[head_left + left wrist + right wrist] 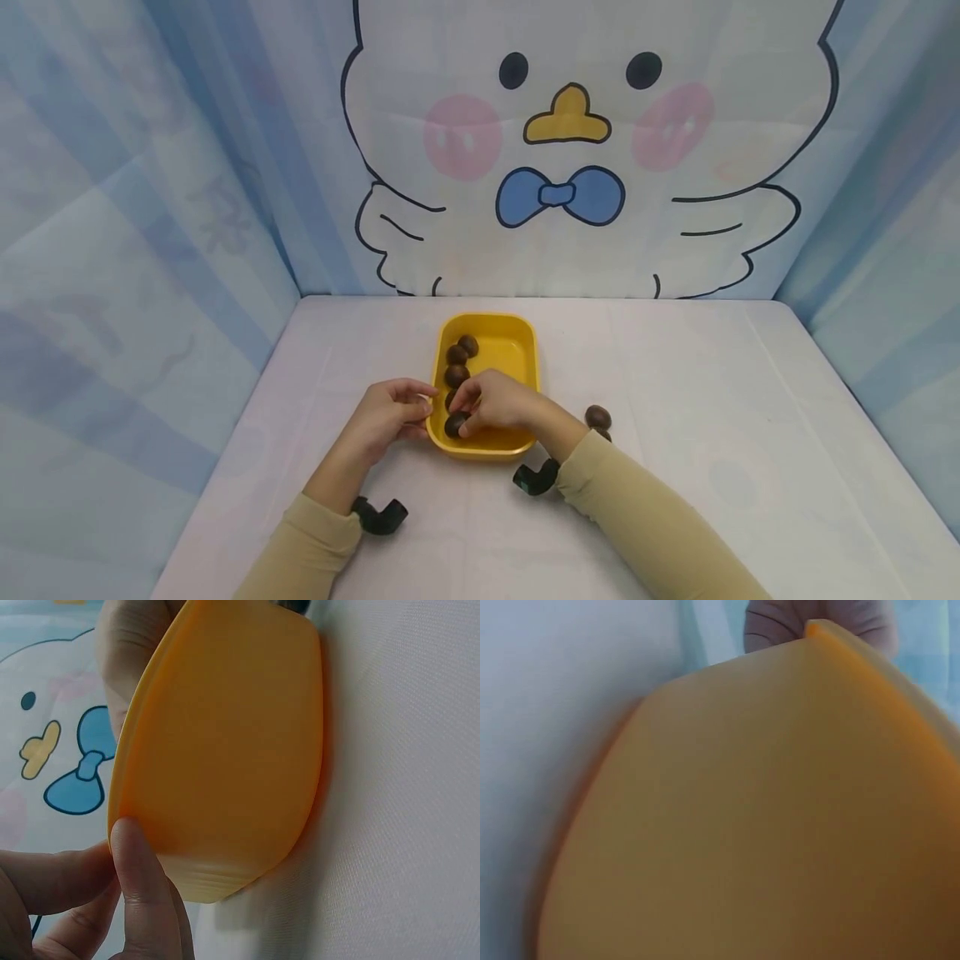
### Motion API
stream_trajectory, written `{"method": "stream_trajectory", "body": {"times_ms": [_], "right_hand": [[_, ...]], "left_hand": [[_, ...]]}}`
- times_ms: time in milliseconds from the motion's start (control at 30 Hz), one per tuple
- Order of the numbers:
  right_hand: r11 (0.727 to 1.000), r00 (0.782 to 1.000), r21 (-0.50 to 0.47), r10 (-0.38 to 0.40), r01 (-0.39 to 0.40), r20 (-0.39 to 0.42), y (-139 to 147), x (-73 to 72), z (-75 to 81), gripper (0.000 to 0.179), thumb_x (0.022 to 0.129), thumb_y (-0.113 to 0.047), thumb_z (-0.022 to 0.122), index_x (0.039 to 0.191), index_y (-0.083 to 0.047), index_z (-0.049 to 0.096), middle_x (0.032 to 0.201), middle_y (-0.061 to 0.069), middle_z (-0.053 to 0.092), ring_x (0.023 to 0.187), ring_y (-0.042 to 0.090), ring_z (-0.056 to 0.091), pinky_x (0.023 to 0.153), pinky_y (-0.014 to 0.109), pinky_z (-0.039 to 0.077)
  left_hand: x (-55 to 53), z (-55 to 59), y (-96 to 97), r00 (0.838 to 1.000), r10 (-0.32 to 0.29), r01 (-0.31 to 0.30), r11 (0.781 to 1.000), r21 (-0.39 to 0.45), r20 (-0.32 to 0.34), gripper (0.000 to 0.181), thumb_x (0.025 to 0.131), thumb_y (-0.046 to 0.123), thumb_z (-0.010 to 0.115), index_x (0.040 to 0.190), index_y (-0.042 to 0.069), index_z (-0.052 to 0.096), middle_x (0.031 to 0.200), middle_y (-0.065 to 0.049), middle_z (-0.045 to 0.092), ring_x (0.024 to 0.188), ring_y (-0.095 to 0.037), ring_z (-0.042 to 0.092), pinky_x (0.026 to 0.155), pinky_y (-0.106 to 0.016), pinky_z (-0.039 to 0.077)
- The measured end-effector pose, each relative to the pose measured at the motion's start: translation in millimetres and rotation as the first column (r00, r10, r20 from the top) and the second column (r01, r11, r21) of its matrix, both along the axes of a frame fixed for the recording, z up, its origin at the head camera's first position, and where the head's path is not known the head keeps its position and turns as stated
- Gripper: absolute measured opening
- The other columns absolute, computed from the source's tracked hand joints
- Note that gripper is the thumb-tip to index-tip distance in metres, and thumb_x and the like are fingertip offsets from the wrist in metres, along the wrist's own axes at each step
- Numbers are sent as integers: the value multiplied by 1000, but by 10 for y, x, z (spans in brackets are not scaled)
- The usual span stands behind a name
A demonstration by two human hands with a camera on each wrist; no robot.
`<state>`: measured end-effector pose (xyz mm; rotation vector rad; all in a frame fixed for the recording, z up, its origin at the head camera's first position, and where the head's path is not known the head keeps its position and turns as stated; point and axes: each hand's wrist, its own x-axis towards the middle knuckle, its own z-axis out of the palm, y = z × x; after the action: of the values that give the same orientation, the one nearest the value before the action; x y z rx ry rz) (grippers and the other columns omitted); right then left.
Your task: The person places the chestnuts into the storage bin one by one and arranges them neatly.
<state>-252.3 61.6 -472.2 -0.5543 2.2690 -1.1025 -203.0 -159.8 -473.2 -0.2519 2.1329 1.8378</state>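
Pretty cute setup tbh: white table [705, 375], and behind it a curtain [555, 267] with a big cartoon bird [577, 25], pink cheeks [462, 137], yellow beak [567, 125], blue bow tie [557, 195]. Blue-and-white curtains [127, 275] on both sides too.

On my right wrist feed, a yellow-orange container [727, 810] occupies most of the field, its outer wall facing the camera. Its rim [885, 686] runs diagonally from top centre to the right edge. At the top I observe part of a hand [787, 615] behind the rim's corner; contact cannot be determined. A pale tabletop [547, 712] lies at left, shaded along the container's base. A pale blue backdrop [926, 645] shows at upper right.
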Motion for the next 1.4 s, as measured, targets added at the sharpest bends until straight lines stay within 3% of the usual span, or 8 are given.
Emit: {"method": "stream_trajectory", "body": {"times_ms": [267,533,867,1167,1400], "right_hand": [[999,999,-4,-32,32,6,-16,29,-43,26,84,-3,89,105,-15,79,99,1,74,93,20,65,91,33,60],[997,997,-26,-69,70,20,-21,26,-44,26,85,4,84,105,-12,79,100,3,74,93,19,66,89,30,61],[989,996,-132,-63,70,63,22,47,52,27,88,8,77,113,-3,78,109,10,78,98,17,73,90,31,66],[976,987,-189,-83,109,140,196,46,224,32,92,4,74,123,-3,75,127,15,75,112,25,76,96,38,66],[951,974,-257,-122,169,189,392,35,281,31,94,5,70,125,-1,73,134,25,72,122,38,73,95,40,67]], "left_hand": [[-5,-19,-3,1000,-6,6,1000,6,-1,28,97,1,71,125,-1,73,105,-15,73,69,-16,68,66,-26,65],[-17,-27,-13,1000,1,-1,999,40,3,29,97,-2,70,126,-2,72,95,-6,68,68,-14,67,63,-25,64],[-1,-15,-2,1000,7,-7,999,33,8,29,97,-2,70,126,-2,72,93,-6,67,67,-14,66,63,-25,64],[1,-17,2,1000,12,-12,1000,27,1,29,96,-1,71,125,-2,73,93,-6,68,66,-15,67,64,-26,65],[-5,-26,2,1000,18,-18,999,28,1,28,96,-2,71,124,-2,73,91,-6,68,66,-15,67,63,-26,64]]}}
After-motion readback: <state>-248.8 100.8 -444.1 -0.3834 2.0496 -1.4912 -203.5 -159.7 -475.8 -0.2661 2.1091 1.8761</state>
